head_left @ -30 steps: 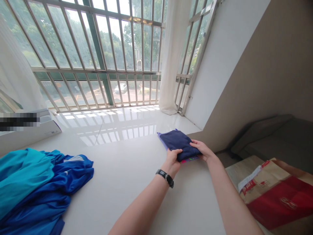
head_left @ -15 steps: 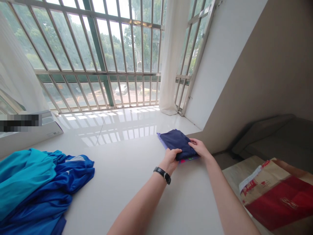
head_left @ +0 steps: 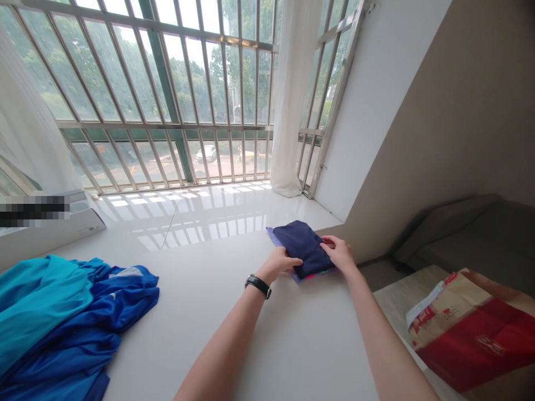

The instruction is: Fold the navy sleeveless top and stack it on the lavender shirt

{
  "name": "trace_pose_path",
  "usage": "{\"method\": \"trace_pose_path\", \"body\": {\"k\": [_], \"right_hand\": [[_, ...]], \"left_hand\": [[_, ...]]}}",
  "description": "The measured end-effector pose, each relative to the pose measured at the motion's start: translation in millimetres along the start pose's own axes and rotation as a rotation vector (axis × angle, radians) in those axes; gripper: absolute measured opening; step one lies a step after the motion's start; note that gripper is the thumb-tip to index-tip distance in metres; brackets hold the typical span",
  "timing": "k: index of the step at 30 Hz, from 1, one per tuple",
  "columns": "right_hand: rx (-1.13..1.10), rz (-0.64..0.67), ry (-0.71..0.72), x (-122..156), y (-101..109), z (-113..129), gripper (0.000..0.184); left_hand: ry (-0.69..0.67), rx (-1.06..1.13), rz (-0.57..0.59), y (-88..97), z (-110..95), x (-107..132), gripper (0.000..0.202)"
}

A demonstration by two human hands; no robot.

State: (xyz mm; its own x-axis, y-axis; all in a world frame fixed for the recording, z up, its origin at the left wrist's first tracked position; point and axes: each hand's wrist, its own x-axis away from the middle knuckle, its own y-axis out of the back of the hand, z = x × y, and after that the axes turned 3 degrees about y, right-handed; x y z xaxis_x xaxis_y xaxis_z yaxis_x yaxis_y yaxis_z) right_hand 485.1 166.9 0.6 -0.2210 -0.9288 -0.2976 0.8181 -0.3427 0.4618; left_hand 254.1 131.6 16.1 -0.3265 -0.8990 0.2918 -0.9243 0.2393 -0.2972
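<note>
A folded navy garment (head_left: 301, 243) lies on top of a purple folded cloth (head_left: 272, 236) on the white glossy sill (head_left: 217, 289), near its right edge. My left hand (head_left: 279, 263), with a black watch on the wrist, rests its fingers on the near left side of the navy garment. My right hand (head_left: 337, 252) presses its near right side, fingers curled over the fabric edge. Both hands stay in contact with the stack.
A heap of blue and turquoise clothing (head_left: 62, 317) lies at the left. A white box (head_left: 50, 223) stands behind it. Barred windows and a white curtain (head_left: 292, 100) close the far side. A red and brown paper bag (head_left: 472, 328) sits on a wooden surface at the right.
My left hand has slid left along the near edge of the navy garment. The right hand has shifted slightly back. The stack itself has stayed where it was.
</note>
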Motion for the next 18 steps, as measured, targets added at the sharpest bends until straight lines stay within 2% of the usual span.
{"method": "trace_pose_path", "body": {"k": [2, 4, 6, 8, 9, 10, 12, 14, 16, 18], "right_hand": [[0.087, 0.004, 0.014, 3, 2, 2, 0.018], [0.172, 0.009, 0.028, 5, 4, 4, 0.017], [0.254, -0.001, 0.040, 6, 5, 9, 0.019], [0.324, -0.016, 0.054, 8, 5, 18, 0.024], [0.351, -0.020, 0.062, 10, 4, 22, 0.029], [0.368, -0.020, 0.071, 12, 2, 28, 0.033], [0.422, 0.019, 0.083, 20, -6, 39, 0.041], [0.531, 0.121, 0.060, 30, -15, 48, 0.053], [0.649, 0.231, 0.010, 38, -24, 54, 0.069], [0.732, 0.298, -0.021, 45, -30, 57, 0.085]], "left_hand": [[-0.011, -0.285, -0.044, 11.6, -10, 6, 0.028], [-0.109, -0.493, -0.156, 16.6, -22, 14, 0.039], [-0.304, -0.661, -0.280, 12.2, -34, 20, 0.036], [-0.520, -0.706, -0.324, 0.2, -44, 18, 0.018], [-0.607, -0.719, -0.303, -7.1, -48, 13, 0.007], [-0.676, -0.769, -0.259, -14.3, -52, 5, 0.005], [-0.748, -1.018, -0.137, -25.8, -56, -15, 0.025], [-0.728, -1.339, -0.025, -30.1, -54, -35, 0.037], [-0.680, -1.450, 0.003, -25.9, -45, -47, 0.040], [-0.641, -1.462, -0.022, -15.4, -30, -50, 0.042]]}}
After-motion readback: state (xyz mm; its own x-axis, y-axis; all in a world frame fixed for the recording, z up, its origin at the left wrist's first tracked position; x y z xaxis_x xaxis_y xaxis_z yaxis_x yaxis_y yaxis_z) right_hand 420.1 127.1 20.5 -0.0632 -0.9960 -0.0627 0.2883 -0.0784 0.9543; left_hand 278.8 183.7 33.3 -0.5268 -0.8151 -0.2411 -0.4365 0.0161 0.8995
